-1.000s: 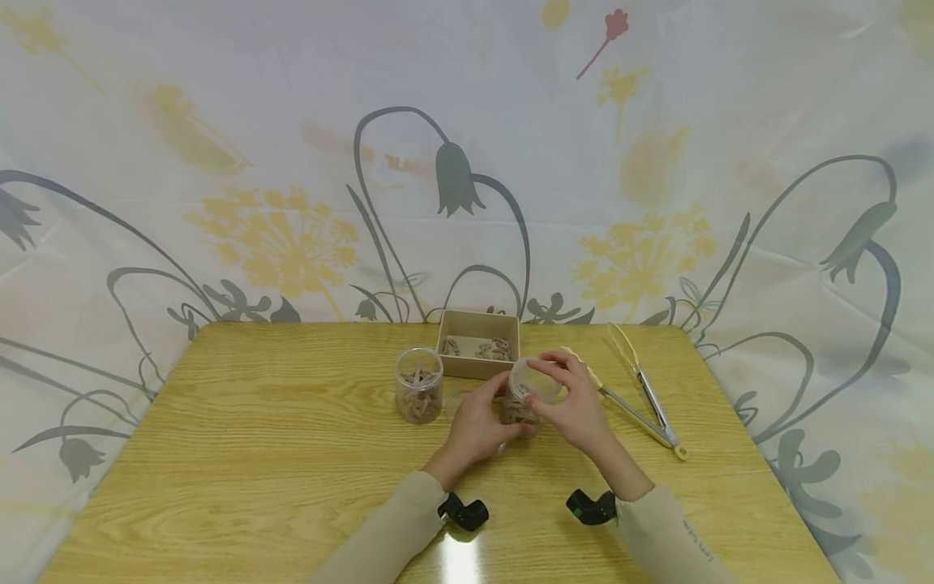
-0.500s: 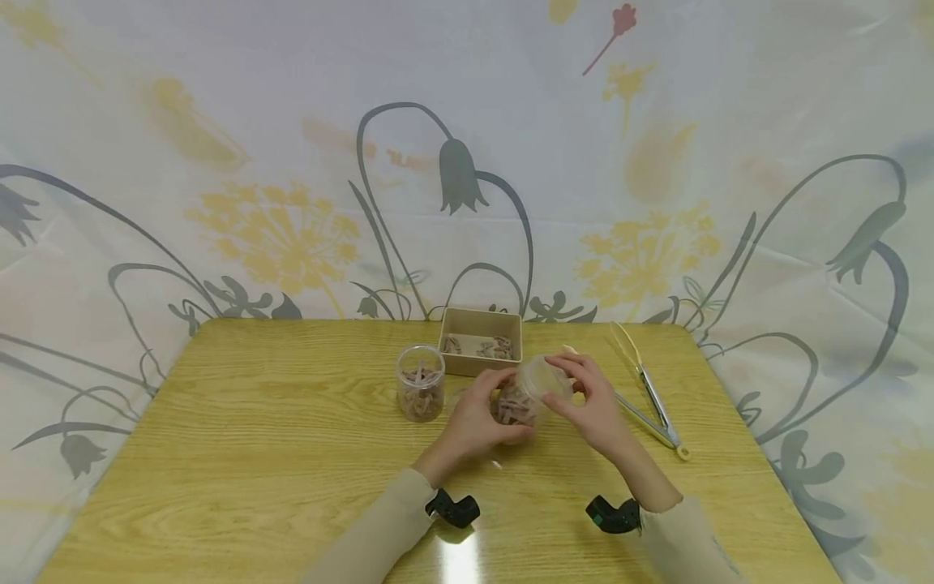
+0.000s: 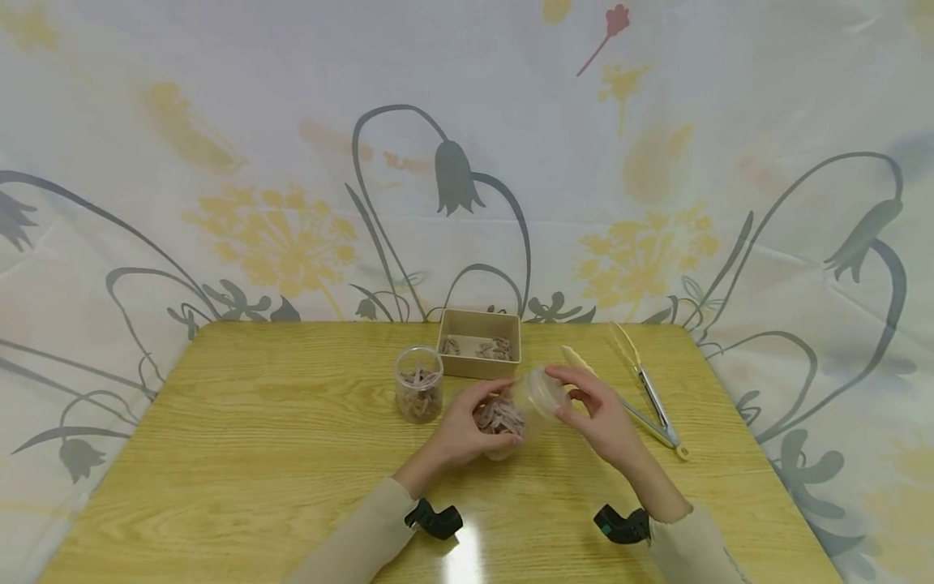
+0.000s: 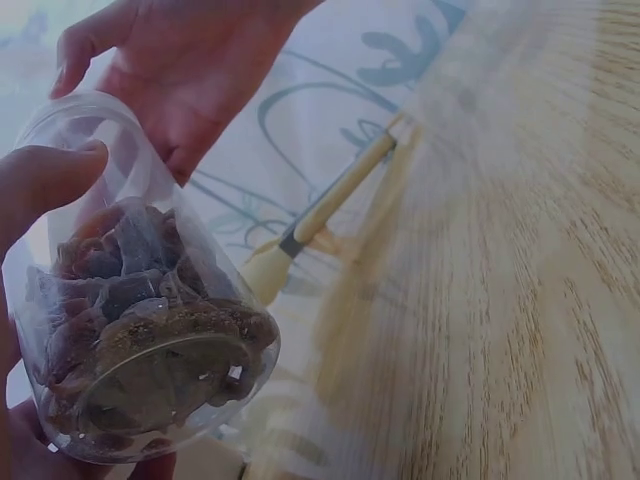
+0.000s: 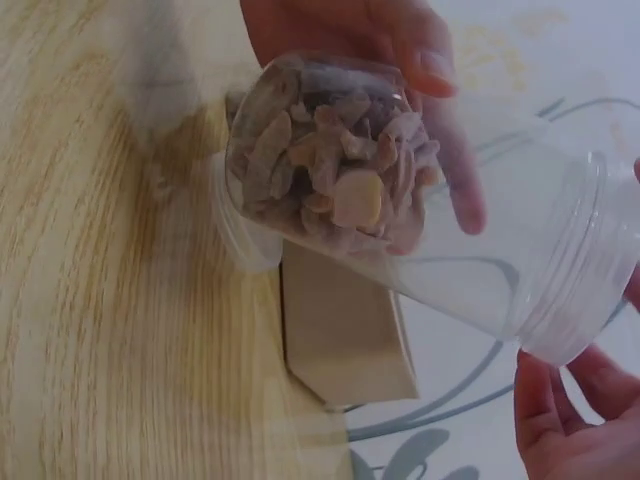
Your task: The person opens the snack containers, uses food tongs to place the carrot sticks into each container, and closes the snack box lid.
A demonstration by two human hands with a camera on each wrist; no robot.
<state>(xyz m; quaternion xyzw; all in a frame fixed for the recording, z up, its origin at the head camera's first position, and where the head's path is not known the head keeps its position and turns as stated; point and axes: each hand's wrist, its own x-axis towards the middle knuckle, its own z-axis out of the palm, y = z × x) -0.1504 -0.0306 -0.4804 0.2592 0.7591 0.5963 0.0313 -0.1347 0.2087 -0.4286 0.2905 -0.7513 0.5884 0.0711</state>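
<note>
My left hand [image 3: 467,430] grips a clear plastic jar [image 3: 500,417] part-filled with brownish-mauve dried pieces [image 5: 330,165]. The jar is tilted, its top pointing right, and the contents lie toward its base. At the top end is a translucent, ridged lid [image 5: 580,260], which the fingers and thumb of my right hand [image 3: 601,418] pinch around the edge. Whether the lid is fully seated I cannot tell. A second clear jar [image 3: 419,388], with similar pieces, stands upright and uncovered to the left. A clear round lid [image 5: 245,225] lies on the table near the held jar.
Behind the jars stands a beige rectangular box [image 3: 477,367] with a few pieces inside. Metal tongs [image 3: 657,405] with cream tips lie spread on the right. The wooden table [image 3: 255,454] ends at a flower-printed curtain [image 3: 467,162].
The held jar has gone from nearly upright to tilted, its base shifting left with my left hand. My right hand has moved slightly right and down, still at the lid.
</note>
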